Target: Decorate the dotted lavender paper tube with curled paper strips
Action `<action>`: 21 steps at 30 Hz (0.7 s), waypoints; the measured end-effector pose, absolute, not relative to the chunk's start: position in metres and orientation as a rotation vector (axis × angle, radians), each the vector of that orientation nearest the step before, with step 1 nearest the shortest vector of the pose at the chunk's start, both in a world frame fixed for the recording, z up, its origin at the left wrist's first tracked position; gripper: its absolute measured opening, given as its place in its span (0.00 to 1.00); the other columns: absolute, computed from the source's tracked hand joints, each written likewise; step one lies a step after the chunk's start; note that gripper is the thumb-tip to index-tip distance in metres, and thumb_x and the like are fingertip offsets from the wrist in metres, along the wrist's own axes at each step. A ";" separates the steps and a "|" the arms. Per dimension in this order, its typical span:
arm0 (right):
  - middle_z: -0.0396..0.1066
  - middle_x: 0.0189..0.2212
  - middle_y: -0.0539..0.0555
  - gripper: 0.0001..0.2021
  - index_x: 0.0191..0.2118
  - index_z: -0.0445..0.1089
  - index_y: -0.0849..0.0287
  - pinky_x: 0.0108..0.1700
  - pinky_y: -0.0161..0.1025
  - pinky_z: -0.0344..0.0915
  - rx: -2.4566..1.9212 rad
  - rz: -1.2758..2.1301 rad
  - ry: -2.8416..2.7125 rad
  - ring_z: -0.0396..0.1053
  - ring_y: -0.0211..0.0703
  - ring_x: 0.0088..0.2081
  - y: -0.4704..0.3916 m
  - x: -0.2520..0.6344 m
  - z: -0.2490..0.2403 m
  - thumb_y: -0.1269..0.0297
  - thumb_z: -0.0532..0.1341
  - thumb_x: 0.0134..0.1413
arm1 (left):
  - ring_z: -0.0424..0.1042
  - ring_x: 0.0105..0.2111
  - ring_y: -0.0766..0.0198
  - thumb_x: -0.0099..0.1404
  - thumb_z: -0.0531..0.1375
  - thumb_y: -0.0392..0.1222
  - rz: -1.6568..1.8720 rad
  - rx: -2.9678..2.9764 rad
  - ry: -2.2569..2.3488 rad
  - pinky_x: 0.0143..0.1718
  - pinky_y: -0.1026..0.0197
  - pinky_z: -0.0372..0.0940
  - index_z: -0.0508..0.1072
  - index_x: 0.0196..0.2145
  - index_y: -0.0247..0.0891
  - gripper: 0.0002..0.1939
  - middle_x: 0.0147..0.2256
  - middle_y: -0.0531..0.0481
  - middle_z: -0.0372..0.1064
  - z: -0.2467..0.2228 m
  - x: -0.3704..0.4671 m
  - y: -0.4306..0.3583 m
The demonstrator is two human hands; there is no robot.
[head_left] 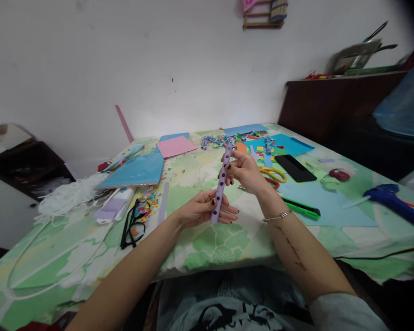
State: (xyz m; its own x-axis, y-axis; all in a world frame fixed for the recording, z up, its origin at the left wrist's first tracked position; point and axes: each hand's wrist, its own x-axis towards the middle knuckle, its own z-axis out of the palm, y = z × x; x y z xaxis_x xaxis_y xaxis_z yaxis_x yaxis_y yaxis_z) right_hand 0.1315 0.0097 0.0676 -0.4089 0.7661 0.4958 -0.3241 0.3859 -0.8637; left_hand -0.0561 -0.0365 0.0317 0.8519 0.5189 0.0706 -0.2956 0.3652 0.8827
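Observation:
A slim lilac paper tube [222, 178] with dark dots is held at a slant above the near middle of the table. My left hand [207, 208] supports its lower end, thumb laid on the front and the other fingers stretched out behind. Near the upper part, my right hand [243, 171] pinches the tube between thumb and fingers. Just beyond my right hand lie yellow-handled scissors [274, 174] and a red-handled pair [273, 183], partly hidden. A green utility knife [301, 208] rests to the right of my right wrist.
Black glasses [135, 224], paper scraps and white cord [67, 197] lie on the left. Blue folders [134, 172] and pink paper [176, 146] sit farther back. On the right are a phone [296, 168], light-blue paper [331, 204] and a blue glue gun [396, 202].

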 end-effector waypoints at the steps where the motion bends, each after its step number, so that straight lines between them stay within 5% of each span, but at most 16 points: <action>1: 0.71 0.19 0.47 0.10 0.39 0.61 0.59 0.20 0.31 0.62 -0.400 1.269 -1.565 0.68 0.35 0.18 0.010 0.132 0.068 0.65 0.62 0.52 | 0.75 0.42 0.52 0.62 0.60 0.41 0.526 1.071 0.230 0.43 0.53 0.68 0.68 0.41 0.31 0.12 0.43 0.34 0.73 0.032 -0.056 -0.037; 7: 0.71 0.19 0.47 0.11 0.40 0.61 0.58 0.20 0.31 0.63 -0.438 1.231 -1.537 0.67 0.34 0.18 0.010 0.134 0.069 0.65 0.62 0.52 | 0.72 0.46 0.48 0.60 0.62 0.45 0.621 1.148 0.290 0.49 0.46 0.64 0.71 0.45 0.31 0.18 0.49 0.33 0.69 0.033 -0.053 -0.036; 12: 0.70 0.20 0.46 0.12 0.40 0.61 0.57 0.20 0.32 0.62 -0.505 1.134 -1.460 0.67 0.35 0.18 0.013 0.139 0.071 0.62 0.63 0.50 | 0.76 0.34 0.59 0.55 0.66 0.44 0.843 1.265 0.558 0.41 0.55 0.67 0.74 0.44 0.32 0.19 0.37 0.39 0.75 0.030 -0.057 -0.027; 21: 0.69 0.20 0.46 0.12 0.40 0.62 0.56 0.21 0.33 0.63 -0.479 1.092 -1.445 0.66 0.35 0.18 0.013 0.141 0.071 0.62 0.62 0.51 | 0.70 0.24 0.69 0.49 0.70 0.44 0.712 1.097 0.503 0.31 0.63 0.66 0.76 0.38 0.31 0.19 0.27 0.47 0.72 0.029 -0.063 -0.025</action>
State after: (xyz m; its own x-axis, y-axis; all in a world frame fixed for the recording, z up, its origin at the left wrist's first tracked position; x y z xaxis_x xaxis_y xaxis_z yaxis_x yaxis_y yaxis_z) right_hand 0.1410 0.0133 0.0714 -0.2129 0.8125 0.5427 -0.3006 0.4740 -0.8276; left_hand -0.0627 -0.0245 0.0295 0.6783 0.7344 -0.0233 -0.2673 0.2762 0.9232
